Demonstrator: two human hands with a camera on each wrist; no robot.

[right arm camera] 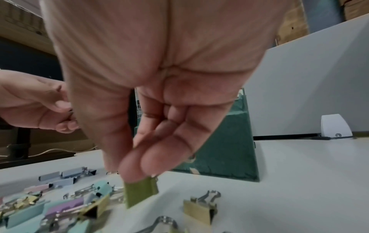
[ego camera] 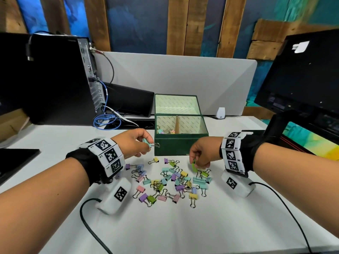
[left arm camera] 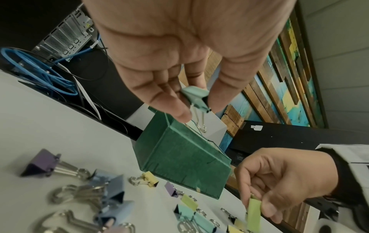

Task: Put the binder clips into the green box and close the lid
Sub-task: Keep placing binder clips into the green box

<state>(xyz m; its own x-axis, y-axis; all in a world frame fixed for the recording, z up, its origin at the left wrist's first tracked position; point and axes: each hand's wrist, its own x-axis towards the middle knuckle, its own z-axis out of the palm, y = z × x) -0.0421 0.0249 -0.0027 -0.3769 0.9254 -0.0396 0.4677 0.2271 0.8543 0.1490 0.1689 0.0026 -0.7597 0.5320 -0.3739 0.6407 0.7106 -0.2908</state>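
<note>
Holding: left hand (ego camera: 134, 142) pinches a mint binder clip (ego camera: 148, 142) between thumb and fingers, just left of the green box (ego camera: 180, 145).
Right hand (ego camera: 202, 153): fingertips pinch a green binder clip (ego camera: 194, 166) just above the pile.
Box: open, lid (ego camera: 177, 104) upright at the back; a few clips in its left compartment.
Loose binder clips (ego camera: 170, 180): scattered on the white table (ego camera: 183, 226) in front of the box.
Around: computer tower (ego camera: 55, 79) left, monitor (ego camera: 302, 74) right.

The green box (ego camera: 172, 145) wore a matt, cloth-like covering, scuffed at the edges — its inside was lined with pale printed paper. The binder clips (ego camera: 170, 180) had matt pastel painted bodies and shiny metal wire handles. The white surface (ego camera: 183, 226) looked smooth and matt.
</note>
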